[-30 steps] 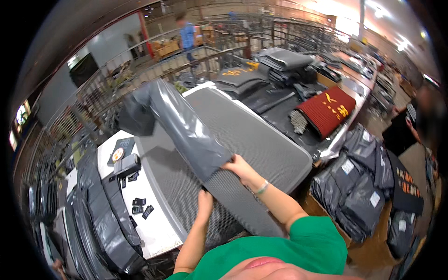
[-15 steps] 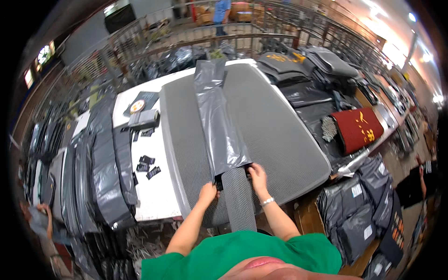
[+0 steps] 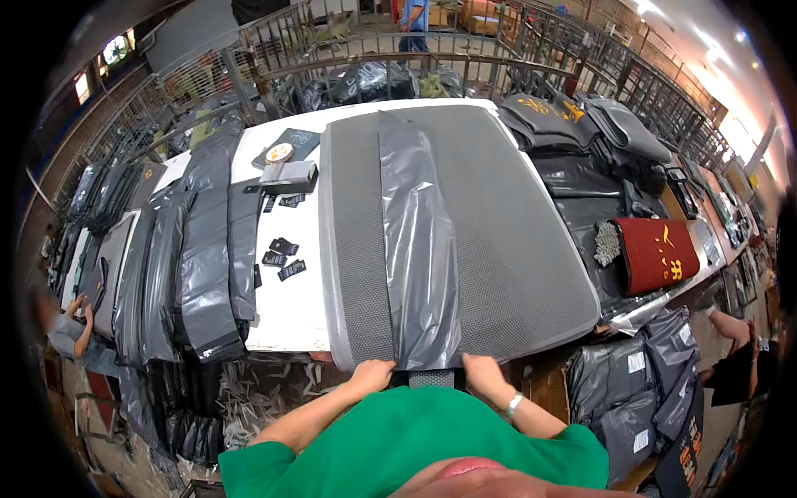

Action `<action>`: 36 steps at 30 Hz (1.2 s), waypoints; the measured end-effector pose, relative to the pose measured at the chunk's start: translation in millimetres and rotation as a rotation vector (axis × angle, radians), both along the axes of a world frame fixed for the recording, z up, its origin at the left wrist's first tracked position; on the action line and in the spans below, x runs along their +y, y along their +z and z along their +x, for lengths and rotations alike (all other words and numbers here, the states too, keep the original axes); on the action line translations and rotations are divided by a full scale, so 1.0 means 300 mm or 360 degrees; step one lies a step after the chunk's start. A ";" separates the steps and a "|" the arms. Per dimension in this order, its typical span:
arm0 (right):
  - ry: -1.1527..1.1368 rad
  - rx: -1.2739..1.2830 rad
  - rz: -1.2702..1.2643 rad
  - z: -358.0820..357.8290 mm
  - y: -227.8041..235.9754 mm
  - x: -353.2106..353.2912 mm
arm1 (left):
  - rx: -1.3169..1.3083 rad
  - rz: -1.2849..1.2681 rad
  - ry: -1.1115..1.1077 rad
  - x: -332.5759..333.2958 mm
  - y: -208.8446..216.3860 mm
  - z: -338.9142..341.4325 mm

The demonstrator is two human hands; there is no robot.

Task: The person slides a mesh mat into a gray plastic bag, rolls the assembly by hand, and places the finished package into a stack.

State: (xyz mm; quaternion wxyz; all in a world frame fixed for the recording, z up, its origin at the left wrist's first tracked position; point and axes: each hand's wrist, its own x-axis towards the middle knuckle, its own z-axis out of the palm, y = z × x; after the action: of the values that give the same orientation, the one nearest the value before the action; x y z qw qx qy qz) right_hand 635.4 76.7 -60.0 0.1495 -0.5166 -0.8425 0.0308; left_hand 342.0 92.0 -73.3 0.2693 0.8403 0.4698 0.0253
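Note:
A long grey plastic bag point(image 3: 419, 249) lies lengthwise over a big grey textured mat point(image 3: 523, 241) on the table. The bag's mouth is at the table's near edge, and the end of a rolled or folded textured mat point(image 3: 432, 378) shows just below it, close to my body. My left hand point(image 3: 374, 376) is closed on the left corner of the mouth. At the right corner, my right hand point(image 3: 488, 378), with a bracelet on its wrist, also grips the bag. The fingertips of both hands are partly hidden.
Left on the white table point(image 3: 290, 319) are small black tags point(image 3: 282, 246), a grey box point(image 3: 289, 177), a tape roll point(image 3: 280, 153) and filled grey bags point(image 3: 205, 257). A red rolled mat point(image 3: 656, 256) lies right. Packed bags point(image 3: 618, 407) fill a carton at lower right. People stand nearby.
Both hands have come nearer my body, drawing the bag's mouth down over most of the textured mat that stuck out. The bag now lies straighter and wider, and the view has shifted.

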 end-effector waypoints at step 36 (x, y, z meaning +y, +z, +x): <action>-0.0188 0.1169 -0.1018 -0.026 0.124 -0.084 | -0.0980 -0.0495 0.0022 -0.022 0.175 0.152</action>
State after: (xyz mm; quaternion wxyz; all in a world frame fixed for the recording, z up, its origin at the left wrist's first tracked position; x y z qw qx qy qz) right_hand 627.6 51.5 -22.8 0.2722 -0.5384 -0.6518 0.4596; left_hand 387.4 85.3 -20.9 0.5232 0.7389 0.3705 0.2075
